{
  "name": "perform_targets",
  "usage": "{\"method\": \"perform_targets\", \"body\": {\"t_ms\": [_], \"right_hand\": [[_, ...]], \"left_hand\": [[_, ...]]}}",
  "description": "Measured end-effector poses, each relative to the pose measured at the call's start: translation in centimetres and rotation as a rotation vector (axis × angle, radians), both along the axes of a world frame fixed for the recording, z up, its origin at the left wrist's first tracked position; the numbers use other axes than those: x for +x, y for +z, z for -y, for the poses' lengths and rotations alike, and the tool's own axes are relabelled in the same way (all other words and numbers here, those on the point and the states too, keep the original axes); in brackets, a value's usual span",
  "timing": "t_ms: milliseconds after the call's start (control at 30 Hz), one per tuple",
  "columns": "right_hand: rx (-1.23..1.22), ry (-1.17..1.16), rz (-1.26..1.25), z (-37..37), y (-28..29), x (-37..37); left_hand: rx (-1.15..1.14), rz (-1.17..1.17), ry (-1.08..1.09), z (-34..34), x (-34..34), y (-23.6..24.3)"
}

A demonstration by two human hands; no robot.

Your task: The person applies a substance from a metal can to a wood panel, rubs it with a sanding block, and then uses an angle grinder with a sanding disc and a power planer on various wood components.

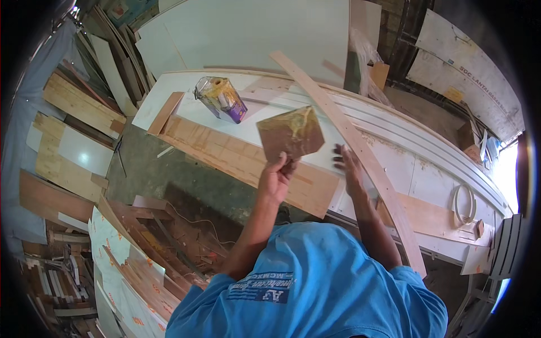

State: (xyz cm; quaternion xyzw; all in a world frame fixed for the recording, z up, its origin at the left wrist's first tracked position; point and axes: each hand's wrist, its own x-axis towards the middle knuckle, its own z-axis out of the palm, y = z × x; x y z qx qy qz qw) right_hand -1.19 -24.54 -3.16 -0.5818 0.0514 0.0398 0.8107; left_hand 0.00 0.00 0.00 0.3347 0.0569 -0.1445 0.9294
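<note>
My left hand [278, 176] grips the lower edge of a thin brown square board [280, 141], thumb on the near face. Yellowish glue-like smears cover the board's upper right part. My right hand [350, 168] is open, its fingers spread and slightly blurred, close beside a long narrow wooden strip [338, 119]. Whether that hand touches the strip, I cannot tell. The strip runs slantwise across the workbench and past my right forearm. Beyond my left hand stands an open rectangular tin can [221, 100], purple and silver, with yellow drips down its side.
Flat boards lie on the white-topped workbench [197, 121], among them a long wooden plank [225, 152]. A pale ring-shaped coil [464, 204] rests at the right. Wood panels [76, 152] and offcuts crowd the left. A cable [197, 217] trails over the floor. Large panels lean behind.
</note>
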Motion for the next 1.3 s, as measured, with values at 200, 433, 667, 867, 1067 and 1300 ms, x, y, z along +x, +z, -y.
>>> {"method": "perform_targets", "body": {"t_ms": [200,433,667,867,1067,1300], "right_hand": [[0.257,-0.144,-0.102,-9.4,5.4,2.9],[0.038,-0.421,-0.033,-9.5,4.4,8.9],[0.401,-0.436,-0.049,-16.7,5.2,9.7],[0.485,-0.414,-0.050,-20.6,2.5,10.2],[0.416,-0.526,-0.010,-23.4,5.3,9.8],[0.214,-0.579,-0.084,-23.8,5.0,10.7]], "left_hand": [[-0.032,-0.162,-0.183,1.1,2.9,0.2],[0.631,0.019,-0.438,-15.9,15.8,-3.2],[1.273,0.214,0.029,-40.2,37.6,-9.1],[1.224,0.728,-0.399,-39.4,47.1,-6.8],[1.172,0.690,-0.695,-35.9,48.5,-4.1],[1.148,0.915,-0.578,-31.7,45.0,-1.1]]}}
